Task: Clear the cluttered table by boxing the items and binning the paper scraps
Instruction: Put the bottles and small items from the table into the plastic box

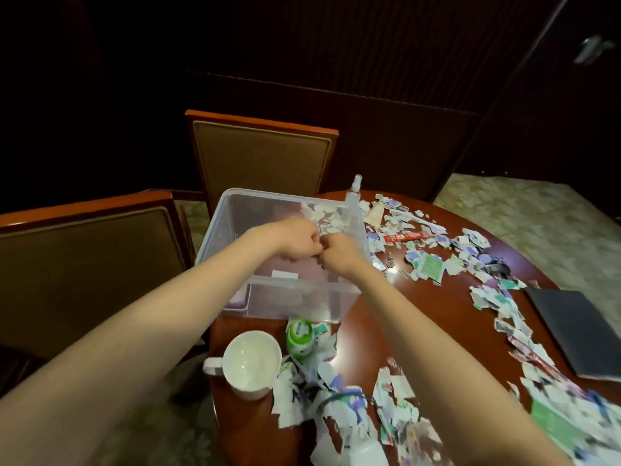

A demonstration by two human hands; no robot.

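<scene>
I see a wooden table (369, 334) bearing a clear box (312, 304) at eleven o'clock, white mug (250, 361) at seven, dark notebook (581, 331) at three, paper scraps (400, 386) throughout.

White, green and purple paper scraps (504, 317) litter a reddish-brown table (369, 331), beside a clear box (268, 196) and white mug (250, 361).

Box (215, 237) sits on the table (363, 338), at its left edge, ahead of you. Your left hand (297, 242) and right hand (339, 252) meet close together over its open top. Spray bottle (354, 200) stands just beside the box's far right corner. Mug (250, 363) is nearer you, before the box; small bottle (300, 336) lies just right of it. Paper scraps (514, 317) spread right of the box and along your near side, with a tube (405, 237) among them. Flat pad (578, 331) lies at the right edge. One chair (262, 156) stands behind the box, a second chair (84, 257) to its left.
</scene>
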